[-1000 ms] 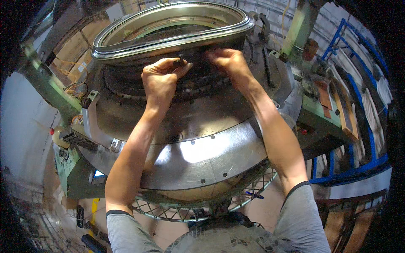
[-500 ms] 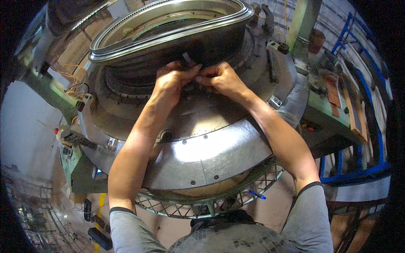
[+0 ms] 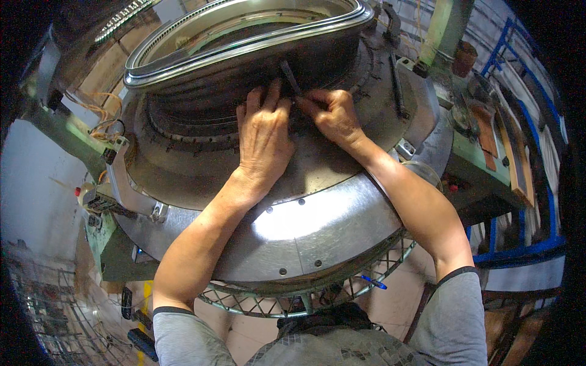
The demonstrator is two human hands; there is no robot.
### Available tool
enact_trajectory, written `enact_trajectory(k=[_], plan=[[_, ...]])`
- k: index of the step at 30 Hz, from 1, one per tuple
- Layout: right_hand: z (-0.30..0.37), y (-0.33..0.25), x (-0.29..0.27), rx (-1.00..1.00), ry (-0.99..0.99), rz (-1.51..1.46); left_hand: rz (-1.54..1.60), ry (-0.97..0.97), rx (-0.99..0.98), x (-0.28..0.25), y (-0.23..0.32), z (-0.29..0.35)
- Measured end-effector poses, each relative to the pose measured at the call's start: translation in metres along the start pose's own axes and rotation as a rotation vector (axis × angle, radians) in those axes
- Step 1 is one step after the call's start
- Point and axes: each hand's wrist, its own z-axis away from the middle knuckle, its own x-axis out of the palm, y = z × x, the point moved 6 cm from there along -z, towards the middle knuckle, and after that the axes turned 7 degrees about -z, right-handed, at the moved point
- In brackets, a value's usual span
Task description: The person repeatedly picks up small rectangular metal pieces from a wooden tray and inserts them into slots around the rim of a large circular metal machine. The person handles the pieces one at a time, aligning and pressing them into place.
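Observation:
A large round metal machine fills the middle, with a shiny oval-looking rim (image 3: 244, 52) above a dark wall (image 3: 207, 100). My left hand (image 3: 266, 131) rests back up at the foot of this wall, its fingers stretched forward and somewhat apart; the fingertips partly hide against the dark surface. Close on its right, my right hand (image 3: 334, 116) is closed in a pinch. From its fingertips a thin grey strip (image 3: 289, 76) rises, slanting up to the left against the wall. What the strip is made of I cannot tell.
A smooth curved metal plate (image 3: 299, 229) with screws lies under my forearms. Below it runs a green lattice ring (image 3: 256, 305) with a blue pen-like thing (image 3: 373, 282). Green posts (image 3: 445, 30) flank the machine, and a blue rack (image 3: 519, 253) stands at right.
The hands have parted slightly. My left hand has turned back up and its fingers have straightened; my right has shifted right, and more of the grey strip shows.

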Motion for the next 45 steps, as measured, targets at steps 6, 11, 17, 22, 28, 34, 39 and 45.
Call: enact_trajectory(k=[6,11,17,22,28,34,39,45], plan=[[0.000,0.004,0.001,0.025,-0.007,0.005,0.009,0.012,-0.008,0.001,0.000,0.002],[0.002,0.000,-0.001,0.002,0.008,0.002,0.042,0.024,-0.006,0.003,0.000,0.001],[0.003,-0.005,-0.001,-0.015,0.016,0.000,0.058,0.002,-0.011,0.004,-0.001,0.002],[0.003,-0.009,-0.003,-0.051,0.037,0.000,0.058,-0.008,-0.002,0.004,-0.001,0.002],[0.003,-0.007,-0.003,-0.038,0.043,0.023,0.069,-0.021,0.003,0.004,-0.001,0.001],[0.002,-0.003,-0.001,-0.011,0.032,-0.017,0.042,-0.025,0.000,0.005,0.000,0.001],[0.002,-0.002,-0.002,0.001,0.057,-0.041,0.014,-0.043,0.010,0.003,0.000,0.002],[0.001,-0.004,-0.003,-0.024,0.072,-0.039,0.065,-0.046,0.011,0.004,-0.001,0.001]])
